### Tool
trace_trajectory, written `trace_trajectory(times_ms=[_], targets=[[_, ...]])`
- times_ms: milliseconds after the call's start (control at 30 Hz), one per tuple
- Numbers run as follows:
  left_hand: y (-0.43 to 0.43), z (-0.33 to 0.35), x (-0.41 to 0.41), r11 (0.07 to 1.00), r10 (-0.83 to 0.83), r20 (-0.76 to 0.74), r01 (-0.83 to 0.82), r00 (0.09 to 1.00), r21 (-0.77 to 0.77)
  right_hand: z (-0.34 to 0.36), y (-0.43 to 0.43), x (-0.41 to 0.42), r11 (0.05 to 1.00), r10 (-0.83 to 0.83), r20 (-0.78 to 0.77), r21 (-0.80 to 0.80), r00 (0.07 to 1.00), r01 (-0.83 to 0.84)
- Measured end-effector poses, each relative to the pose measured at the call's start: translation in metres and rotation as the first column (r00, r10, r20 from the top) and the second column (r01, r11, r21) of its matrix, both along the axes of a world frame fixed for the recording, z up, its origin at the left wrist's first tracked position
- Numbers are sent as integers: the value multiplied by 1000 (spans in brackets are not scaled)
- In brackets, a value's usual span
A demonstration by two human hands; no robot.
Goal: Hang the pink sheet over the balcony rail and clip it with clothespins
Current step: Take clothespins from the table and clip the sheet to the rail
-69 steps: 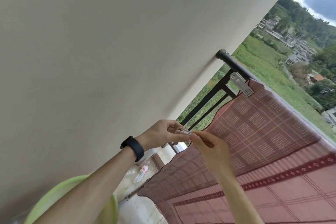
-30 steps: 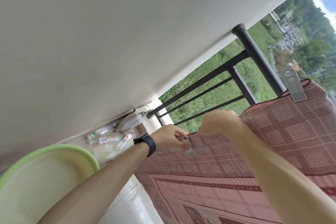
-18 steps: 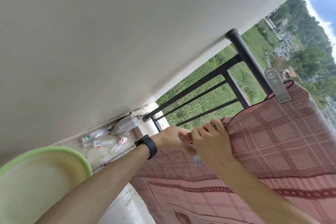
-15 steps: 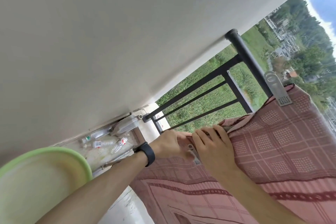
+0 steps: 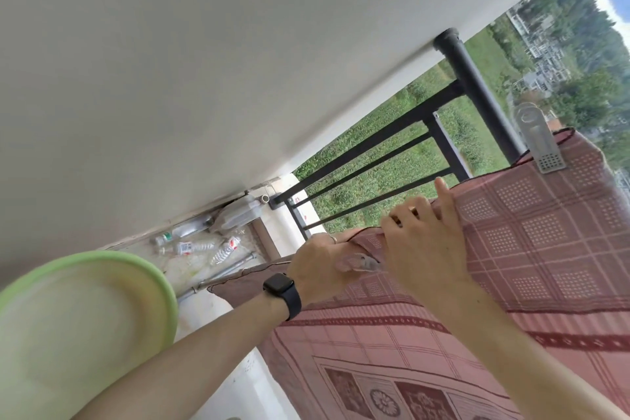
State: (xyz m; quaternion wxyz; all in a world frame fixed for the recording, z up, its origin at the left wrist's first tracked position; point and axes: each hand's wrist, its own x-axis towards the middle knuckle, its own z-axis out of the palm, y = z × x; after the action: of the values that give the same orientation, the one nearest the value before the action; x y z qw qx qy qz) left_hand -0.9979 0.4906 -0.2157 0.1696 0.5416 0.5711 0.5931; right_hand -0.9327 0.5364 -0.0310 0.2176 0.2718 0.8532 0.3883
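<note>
The pink checked sheet (image 5: 531, 249) hangs over the black balcony rail (image 5: 477, 92). A clear plastic clothespin (image 5: 540, 143) clamps its top corner to the rail. My left hand (image 5: 320, 262), with a black watch on the wrist, grips a second clear clothespin (image 5: 363, 262) at the sheet's side edge. My right hand (image 5: 426, 242) lies over the same edge, fingers curled round a fold of the cloth right next to that clothespin. Most of the second clothespin is hidden between the two hands.
A light green basin (image 5: 78, 314) sits at the lower left near my left forearm. Several plastic bottles (image 5: 204, 245) and a metal pipe lie on the floor by the white wall (image 5: 204, 61). Black railing bars (image 5: 375, 160) stand behind the hands.
My right hand came back onto the sheet's edge and closed on a fold beside the clothespin. My left hand has pushed the clothespin against that edge. The view tilted slightly.
</note>
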Motion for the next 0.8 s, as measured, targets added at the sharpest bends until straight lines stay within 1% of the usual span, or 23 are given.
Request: trace_trajectory(times_ms=[67, 100, 133, 167, 200, 233, 267, 300, 400, 433, 467, 500, 533, 567, 600, 633, 700, 733, 800], targets=[[-4, 0, -3, 992, -67, 85, 76, 994, -103, -4, 0, -1, 999, 44, -56, -26, 997, -46], [-5, -1, -5, 985, -93, 177, 116, 980, -124, -8, 0, 1, 996, 76, -99, -35, 992, -80], [-8, -1, -8, 980, -103, 304, 149, 947, -131, -13, 1, 3, 991, 120, -144, -36, 982, -127], [-11, -2, -12, 975, -96, 454, 175, 886, -135, -18, 1, 8, 983, 173, -188, -32, 967, -182], [-13, -1, -17, 970, -80, 594, 200, 800, -139, -23, 3, 12, 971, 227, -229, -25, 947, -239], [-15, -1, -22, 966, -60, 693, 217, 719, -142, -28, 5, 17, 957, 275, -264, -18, 924, -290], [-15, 0, -27, 964, -48, 739, 224, 672, -141, -31, 8, 22, 944, 314, -291, -8, 903, -331], [-14, 1, -33, 961, -61, 757, 243, 650, -131, -34, 10, 26, 931, 347, -310, 5, 885, -364], [-5, 7, -47, 922, -177, 773, 377, 609, -86, -38, 17, 35, 902, 421, -324, 47, 848, -429], [-2, 9, -51, 910, -201, 805, 410, 558, -57, -39, 18, 35, 897, 431, -325, 51, 842, -439], [1, 13, -53, 905, -201, 849, 425, 489, -30, -40, 20, 35, 894, 436, -326, 52, 839, -444], [3, 15, -57, 909, -174, 880, 416, 442, -29, -41, 20, 34, 893, 438, -329, 51, 836, -447], [4, 16, -60, 923, -130, 891, 382, 435, -52, -42, 20, 34, 891, 440, -334, 51, 833, -451], [5, 16, -62, 935, -89, 879, 343, 468, -88, -43, 20, 33, 890, 443, -338, 54, 831, -453], [7, 16, -65, 940, -71, 851, 319, 521, -117, -43, 20, 34, 889, 446, -342, 61, 827, -454], [8, 14, -67, 937, -78, 809, 321, 582, -140, -44, 20, 34, 889, 447, -346, 68, 825, -453], [10, 13, -69, 912, -148, 700, 370, 698, -176, -45, 20, 36, 891, 444, -352, 73, 824, -448], [13, 12, -70, 902, -182, 622, 381, 762, -203, -46, 20, 35, 893, 440, -353, 72, 826, -445], [20, 14, -70, 908, -190, 381, 310, 905, -283, -48, 20, 34, 898, 431, -352, 74, 831, -434]])
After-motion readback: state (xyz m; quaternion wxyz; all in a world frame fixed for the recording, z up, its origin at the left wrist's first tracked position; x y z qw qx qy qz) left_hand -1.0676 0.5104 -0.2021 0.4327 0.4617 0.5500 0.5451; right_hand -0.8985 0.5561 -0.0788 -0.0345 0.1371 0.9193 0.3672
